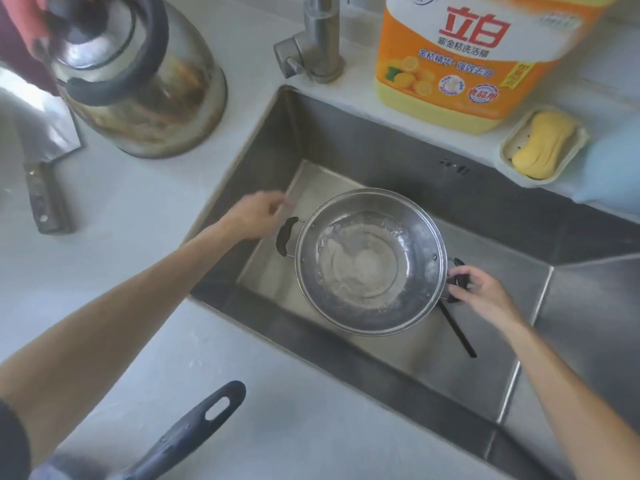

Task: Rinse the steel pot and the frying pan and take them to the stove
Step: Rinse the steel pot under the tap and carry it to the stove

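The steel pot (370, 261) is sitting in the sink (398, 161), holding cloudy water — likely heavy and slippery. The right hand (479, 289) is gripping its right loop handle; the left hand (258, 216) is hovering loose-fingered, holding nothing, beside the left handle (286, 236) — the steadier hold.

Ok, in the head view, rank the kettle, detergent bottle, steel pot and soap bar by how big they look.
Largest to smallest:
1. detergent bottle and kettle, too alike to rank, both cropped and nearer the camera
2. steel pot
3. soap bar
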